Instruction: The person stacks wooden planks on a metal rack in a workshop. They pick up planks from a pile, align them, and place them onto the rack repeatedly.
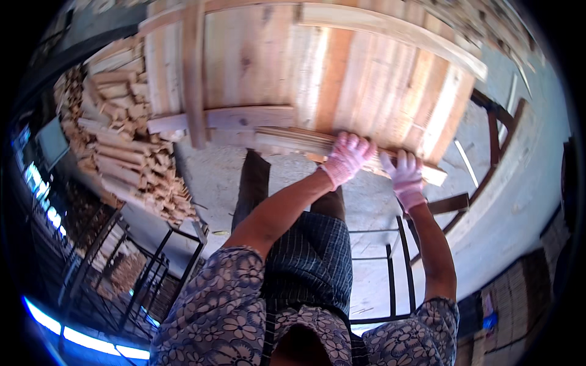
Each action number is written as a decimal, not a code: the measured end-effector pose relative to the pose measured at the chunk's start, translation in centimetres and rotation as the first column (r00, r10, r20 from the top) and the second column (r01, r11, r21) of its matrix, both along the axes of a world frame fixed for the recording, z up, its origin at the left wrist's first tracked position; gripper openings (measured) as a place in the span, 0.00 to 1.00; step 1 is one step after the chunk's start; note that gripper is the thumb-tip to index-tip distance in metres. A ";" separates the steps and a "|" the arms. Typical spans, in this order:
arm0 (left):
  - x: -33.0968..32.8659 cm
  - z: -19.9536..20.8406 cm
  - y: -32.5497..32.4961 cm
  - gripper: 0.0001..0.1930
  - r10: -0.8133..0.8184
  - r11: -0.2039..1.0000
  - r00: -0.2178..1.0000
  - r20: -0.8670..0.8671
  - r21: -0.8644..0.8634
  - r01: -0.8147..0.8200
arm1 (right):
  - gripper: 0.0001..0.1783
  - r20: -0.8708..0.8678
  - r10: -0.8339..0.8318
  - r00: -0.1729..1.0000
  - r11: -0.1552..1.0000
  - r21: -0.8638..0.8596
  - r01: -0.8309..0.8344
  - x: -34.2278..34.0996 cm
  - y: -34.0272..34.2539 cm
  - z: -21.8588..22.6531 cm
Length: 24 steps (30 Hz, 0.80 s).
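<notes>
Obs.: L hand (349, 160), in pink glove, fingers curled over near edge of wood laths (287, 139); judged grasping, thumb side hidden. R hand (404, 180), gloved likewise, on same laths near their R end; fingers laid over top, cannot tell if gripping or only pressing.

Loc.: laths run along near edge of slatted wood panel (366, 85), in front of person's legs. Panel = boards side by side, approx. flush. Far batten (397, 33) lies along opp. edge; near batten (244, 117) lies at L of near edge; cross plank (194, 67) spans panel at L. Offcut pile (122, 158) L of panel.

Rec. (judgement): hands sit close together toward R end, so long L end is likely to swing; wider spacing advisable. Apply equal press. on both hands, keep lath ends even & parallel to panel edge. Keep fingertips out of gap btwn laths & panel: pinch risk. Watch for splinters; gloves adv. Check L end clears near batten.
</notes>
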<state>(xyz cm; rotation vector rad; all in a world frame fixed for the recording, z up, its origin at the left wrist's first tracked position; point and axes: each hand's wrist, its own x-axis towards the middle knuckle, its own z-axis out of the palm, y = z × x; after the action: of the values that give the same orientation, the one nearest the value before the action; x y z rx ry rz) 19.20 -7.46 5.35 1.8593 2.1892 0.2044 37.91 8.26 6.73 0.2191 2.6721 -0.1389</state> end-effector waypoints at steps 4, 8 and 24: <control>-1.2 2.7 -2.1 0.24 0.127 0.992 0.984 0.128 0.003 -0.128 | 0.35 -0.179 0.044 0.983 0.998 0.055 -0.034 -0.5 0.2 -0.8; -5.7 8.5 -9.7 0.25 0.314 0.949 0.893 0.323 -0.144 -0.281 | 0.38 0.001 0.117 0.993 0.980 0.161 -0.115 -0.3 -0.4 -0.9; -34.4 4.9 -45.9 0.32 0.987 -0.156 -0.161 0.018 -0.174 -0.972 | 0.38 -0.316 0.252 0.915 0.961 0.192 -0.198 -35.0 -26.0 -0.1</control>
<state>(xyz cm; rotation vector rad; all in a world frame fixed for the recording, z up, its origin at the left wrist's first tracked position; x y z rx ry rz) -15.24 -53.34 10.27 -0.4977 2.8276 0.4495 2.91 -17.69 6.62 -0.0765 3.0297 0.1191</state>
